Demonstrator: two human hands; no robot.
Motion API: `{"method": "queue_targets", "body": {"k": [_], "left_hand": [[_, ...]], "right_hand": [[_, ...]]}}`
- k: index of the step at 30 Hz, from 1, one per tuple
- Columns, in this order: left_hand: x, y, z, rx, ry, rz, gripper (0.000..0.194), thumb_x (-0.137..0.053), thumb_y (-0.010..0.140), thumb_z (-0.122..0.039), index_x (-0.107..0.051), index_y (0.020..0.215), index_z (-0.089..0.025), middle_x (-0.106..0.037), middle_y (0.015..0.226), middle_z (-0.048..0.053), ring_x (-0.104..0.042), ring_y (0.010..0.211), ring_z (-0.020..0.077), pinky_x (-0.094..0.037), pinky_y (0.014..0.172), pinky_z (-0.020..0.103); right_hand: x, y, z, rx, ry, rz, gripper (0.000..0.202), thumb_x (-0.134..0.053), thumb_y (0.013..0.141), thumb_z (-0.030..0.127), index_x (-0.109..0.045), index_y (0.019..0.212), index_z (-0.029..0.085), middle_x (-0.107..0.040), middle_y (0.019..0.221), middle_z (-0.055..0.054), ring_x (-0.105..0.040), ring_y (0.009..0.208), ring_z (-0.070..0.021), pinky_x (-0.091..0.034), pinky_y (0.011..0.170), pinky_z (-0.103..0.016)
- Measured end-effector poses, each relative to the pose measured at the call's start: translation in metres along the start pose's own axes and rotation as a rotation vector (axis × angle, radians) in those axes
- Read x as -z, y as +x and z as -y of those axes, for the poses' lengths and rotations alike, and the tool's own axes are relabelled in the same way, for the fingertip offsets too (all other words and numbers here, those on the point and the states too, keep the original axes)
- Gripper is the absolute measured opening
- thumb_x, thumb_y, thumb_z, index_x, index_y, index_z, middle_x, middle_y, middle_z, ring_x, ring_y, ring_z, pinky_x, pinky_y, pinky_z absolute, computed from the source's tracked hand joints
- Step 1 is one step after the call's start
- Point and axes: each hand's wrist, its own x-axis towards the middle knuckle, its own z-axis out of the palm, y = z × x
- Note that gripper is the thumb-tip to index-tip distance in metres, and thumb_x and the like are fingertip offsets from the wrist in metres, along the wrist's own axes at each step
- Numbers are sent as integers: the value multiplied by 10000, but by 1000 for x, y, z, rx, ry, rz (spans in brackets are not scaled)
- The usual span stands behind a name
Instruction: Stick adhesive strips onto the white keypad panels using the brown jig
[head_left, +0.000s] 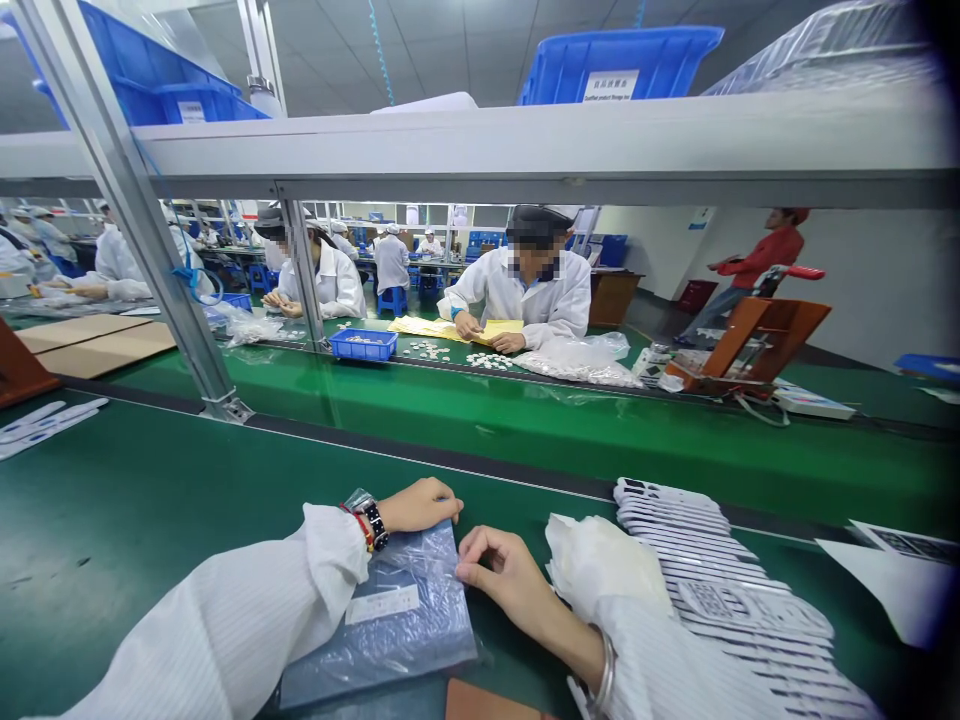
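Observation:
A flat blue-grey package (420,620) in clear plastic, with a white label, lies on the green table in front of me. My left hand (421,504) is at its far edge, fingers bent and pressed together over the corner. At the right edge, my right hand (510,572) pinches the plastic wrap between thumb and forefinger. Crumpled whitish wrapping (600,560) sits beside my right forearm. Just right of that, a long overlapping row of white flat pieces (720,585) with black print runs toward me.
A brown flat piece (491,702) lies at the near edge. White printed sheets (892,580) are at far right. A metal post (157,230) and overhead shelf (480,150) stand ahead. Across the green belt (450,415), a co-worker (536,275) handles yellow paper beside a blue tray (364,345).

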Motion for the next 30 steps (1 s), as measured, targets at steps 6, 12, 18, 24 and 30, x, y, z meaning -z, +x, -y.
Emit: {"method": "queue_targets", "body": {"k": [6, 12, 18, 24, 30], "left_hand": [[3, 3, 11, 14, -51, -94, 294, -523, 895, -390, -610, 953, -115, -630, 893, 19, -619, 777, 171, -521, 707, 331], [8, 7, 26, 29, -121, -160, 292, -543, 887, -366, -591, 1043, -124, -619, 1003, 38, -618, 851, 196, -531, 730, 348], [10, 13, 31, 54, -167, -180, 274, -537, 893, -360, -596, 1014, -121, -627, 951, 34, -621, 796, 169, -533, 694, 325], [15, 15, 33, 87, -181, -190, 284, -524, 897, -380, -604, 962, -116, -628, 879, 20, -616, 733, 149, -526, 653, 300], [17, 17, 33, 120, -170, -192, 287, -530, 895, -374, -599, 1006, -119, -628, 943, 33, -622, 792, 170, -532, 693, 325]], "right_hand": [[-3, 5, -2, -11, 117, 76, 341, -716, 703, 412, -482, 651, 169, -550, 665, 7, -485, 623, -112, -355, 598, -253], [-6, -1, 4, -7, 82, 43, 346, -697, 720, 427, -479, 647, 167, -552, 661, 0, -479, 609, -110, -347, 577, -249], [-9, -10, 6, -10, 63, 15, 330, -678, 735, 410, -464, 646, 175, -524, 657, 10, -453, 616, -110, -336, 581, -252], [-11, -16, 15, -34, 16, -19, 312, -670, 728, 390, -453, 627, 189, -508, 641, 14, -456, 620, -124, -357, 603, -268], [-18, -28, 16, -29, -66, -82, 258, -627, 755, 330, -449, 625, 195, -527, 675, 0, -473, 643, -138, -372, 616, -276]]}}
